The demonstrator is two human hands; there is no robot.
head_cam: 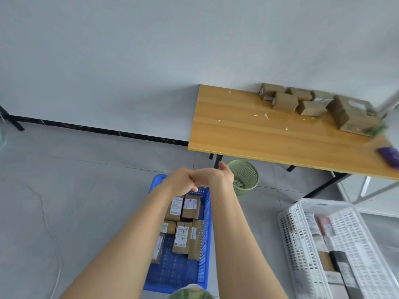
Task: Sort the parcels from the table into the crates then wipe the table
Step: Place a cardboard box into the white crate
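Both my arms reach out over a blue crate [206, 251] on the floor, which holds several brown cardboard parcels [191, 207]. My left hand [181, 181] and my right hand [218, 175] meet above the crate's far end, touching each other, and hold nothing. The right hand's fingers look relaxed with the thumb up; the left hand's fingers are loosely curled. Several more brown parcels [311, 106] lie at the far right of the wooden table [248, 134]. A white crate [298, 244] at lower right holds several flat packages.
A green wastebasket [245, 178] stands under the table's near edge. A purple cloth [389, 156] lies at the table's right end, and small white scraps are scattered on the tabletop. A white cable runs across the grey floor at left.
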